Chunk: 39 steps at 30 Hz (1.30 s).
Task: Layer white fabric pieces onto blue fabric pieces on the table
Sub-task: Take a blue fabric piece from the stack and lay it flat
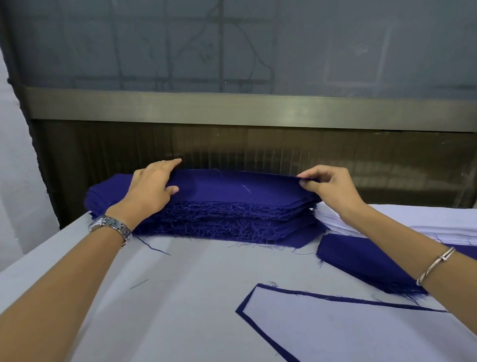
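On my table [183, 286] the blue stack [234, 210] sits at the far edge, and a white piece [346, 336] lies on blue nearer me. Both arms reach forward: my left hand [150, 190] rests flat on the stack, and my right hand [331, 185] pinches the top piece [231, 181] at its end.

Silver wristwatch [111, 225] left, thin bangle [435, 267] right
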{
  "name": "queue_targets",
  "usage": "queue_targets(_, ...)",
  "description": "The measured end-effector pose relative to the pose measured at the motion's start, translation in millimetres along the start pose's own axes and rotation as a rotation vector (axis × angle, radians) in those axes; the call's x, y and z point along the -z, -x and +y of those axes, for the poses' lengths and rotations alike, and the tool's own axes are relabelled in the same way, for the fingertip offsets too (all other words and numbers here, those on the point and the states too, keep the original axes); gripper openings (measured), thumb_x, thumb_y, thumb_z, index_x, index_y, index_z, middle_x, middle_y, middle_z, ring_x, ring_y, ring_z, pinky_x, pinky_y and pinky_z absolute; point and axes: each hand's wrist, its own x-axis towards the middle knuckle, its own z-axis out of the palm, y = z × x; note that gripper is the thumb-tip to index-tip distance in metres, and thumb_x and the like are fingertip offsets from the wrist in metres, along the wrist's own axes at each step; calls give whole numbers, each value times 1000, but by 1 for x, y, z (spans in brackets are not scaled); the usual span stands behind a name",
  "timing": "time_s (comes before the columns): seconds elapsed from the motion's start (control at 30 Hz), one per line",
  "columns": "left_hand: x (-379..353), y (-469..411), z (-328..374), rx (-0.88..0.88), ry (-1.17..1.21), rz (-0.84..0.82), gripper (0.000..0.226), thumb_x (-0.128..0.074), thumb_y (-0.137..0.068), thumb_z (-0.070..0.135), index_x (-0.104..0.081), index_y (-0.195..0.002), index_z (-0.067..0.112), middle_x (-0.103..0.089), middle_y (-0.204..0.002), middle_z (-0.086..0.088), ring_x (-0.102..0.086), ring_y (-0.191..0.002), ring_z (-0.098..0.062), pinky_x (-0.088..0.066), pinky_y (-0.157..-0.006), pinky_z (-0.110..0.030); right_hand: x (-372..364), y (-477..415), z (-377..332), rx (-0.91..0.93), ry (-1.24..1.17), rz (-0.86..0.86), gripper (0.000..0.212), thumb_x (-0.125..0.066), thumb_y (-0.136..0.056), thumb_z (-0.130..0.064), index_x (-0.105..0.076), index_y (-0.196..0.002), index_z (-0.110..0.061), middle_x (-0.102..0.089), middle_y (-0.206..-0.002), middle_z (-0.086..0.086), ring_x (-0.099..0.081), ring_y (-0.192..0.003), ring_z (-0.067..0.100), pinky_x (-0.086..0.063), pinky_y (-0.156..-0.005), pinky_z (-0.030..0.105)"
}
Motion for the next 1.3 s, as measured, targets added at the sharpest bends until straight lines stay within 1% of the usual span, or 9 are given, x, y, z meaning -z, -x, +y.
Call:
queue_targets(0.2, 3, 3, -3, 23, -52, 66, 46, -64, -95, 20, -52, -140, 21, -57, -138, -7, -44, -133, -28, -32, -107, -47, 1, 3, 0, 4, -14, -18, 33, -65, -91, 6, -75, -83, -25, -74, -80, -10, -67, -73, -5, -50, -62, 9)
queue_targets(0.33, 7, 8, -9, -7, -115, 228, 24, -63, -95, 21, -71, -118, 21, -66, -119, -6, -53, -118, -29, -34, -102, -45, 3, 2, -3, -11, -59, -3, 27, -64, -94, 1, -74, -86, -22, -75, -84, -3, -71, -80, 11, -55, -67, 19)
queue_targets(0.5, 24, 4, -3, -26, -64, 352, 26, -60, -98, 24, -69, -120, 16, -69, -119, -10, -57, -115, -33, -33, -101, -46, 12, -2, -13, 16, -69, 32, 22, -65, -94, -2, -71, -85, -21, -75, -74, -12, -71, -71, 0, -52, -61, 11)
queue_targets(0.63, 42, 4, 9, -83, -75, 398, 35, -61, -95, 38, -72, -116, 12, -73, -106, -17, -63, -101, -37, -44, -90, -45, 35, -5, -25, 3, -56, 94, 25, -64, -94, 0, -69, -82, -22, -72, -67, -18, -66, -65, -6, -48, -59, 8)
queue_targets(0.87, 61, 5, 34, -116, 64, 146, 39, -59, -88, 55, -70, -114, 28, -68, -116, -7, -59, -107, -30, -48, -75, -41, 97, 9, -39, -49, 41, 155, 9, -68, -93, -10, -70, -100, -16, -72, -94, 0, -66, -92, 14, -53, -78, 25)
queue_targets(1.0, 72, 5, 49, -170, 85, 108, 24, -61, -90, 50, -71, -106, 36, -67, -105, 3, -59, -103, -24, -50, -78, -44, 136, 24, -42, -53, 59, 180, 11, -68, -92, -9, -70, -91, -19, -72, -89, -1, -67, -80, 6, -54, -63, 16)
queue_targets(1.07, 76, 7, 58, -198, 156, 60, 18, -64, -87, 48, -71, -99, 37, -66, -99, 7, -59, -101, -21, -49, -80, -43, 158, 31, -40, -84, 86, 175, 6, -70, -90, -10, -72, -93, -15, -73, -88, 0, -67, -82, 11, -53, -69, 21)
queue_targets(1.13, 79, 9, 69, -226, 267, -28, 15, -65, -80, 49, -70, -90, 38, -67, -96, 8, -60, -96, -16, -47, -79, -35, 180, 38, -38, -138, 118, 128, 8, -72, -89, -10, -73, -97, -11, -76, -87, 4, -71, -79, 13, -57, -70, 23)
queue_targets(1.3, 78, 17, 93, -276, 395, -273, 30, -62, -64, 62, -75, -78, 39, -74, -81, 13, -68, -82, -4, -47, -68, -18, 241, 54, -21, -288, 123, 51, 6, -77, -77, -11, -77, -72, -13, -76, -77, 1, -68, -66, 10, -57, -56, 13)
